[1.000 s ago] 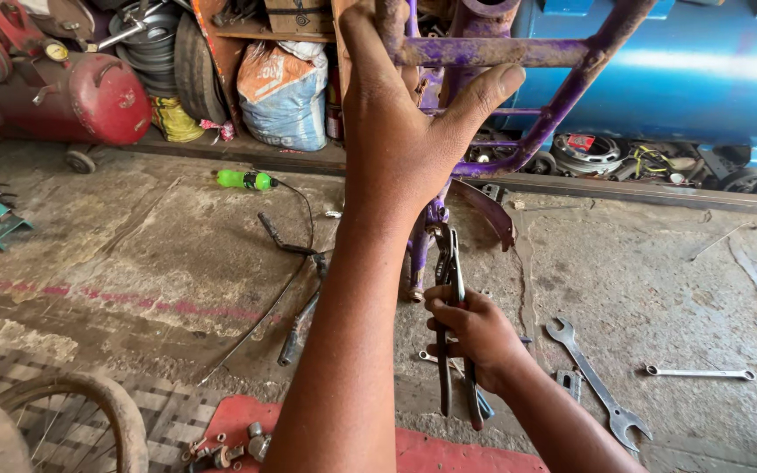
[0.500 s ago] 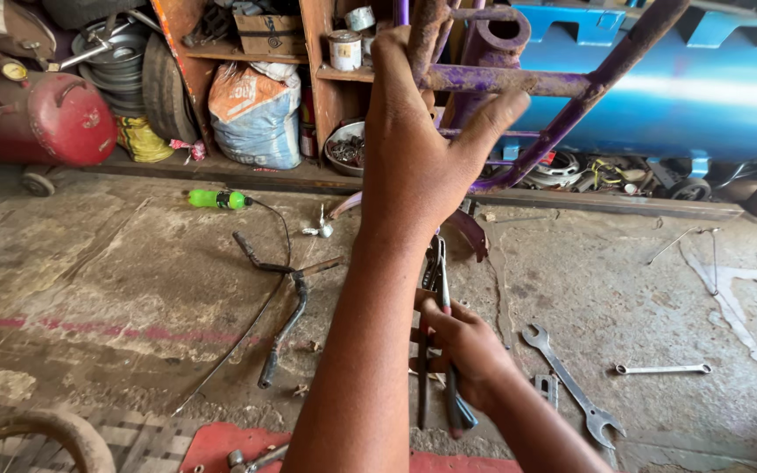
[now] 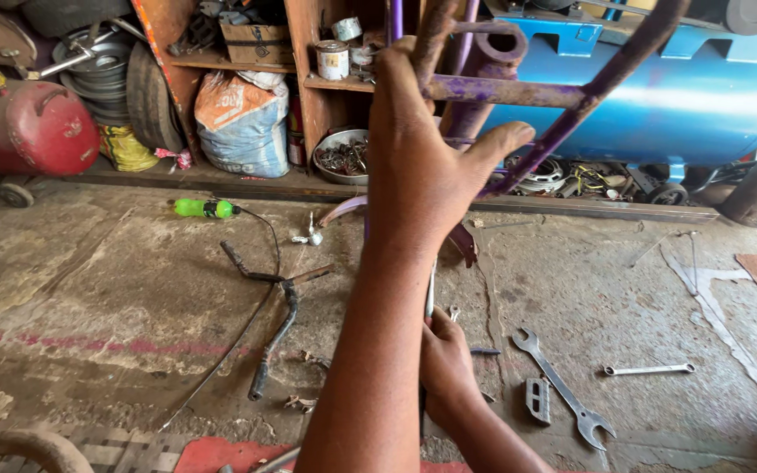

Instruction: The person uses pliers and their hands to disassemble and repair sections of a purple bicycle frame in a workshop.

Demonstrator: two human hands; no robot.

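Purple bicycle frame (image 3: pixel 519 92) gripped above by left hand (image 3: pixel 422 166); right hand (image 3: pixel 444 359) below clasps a thin rod (image 3: pixel 430 293).

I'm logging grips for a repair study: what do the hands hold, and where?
The left hand grips a tube of the purple bicycle frame. The right hand grips a thin metal tool near its lower end.

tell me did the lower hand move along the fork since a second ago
Cannot tell: the camera shifted. The right hand keeps gripping the thin fork blades left of the big wrench, as before.
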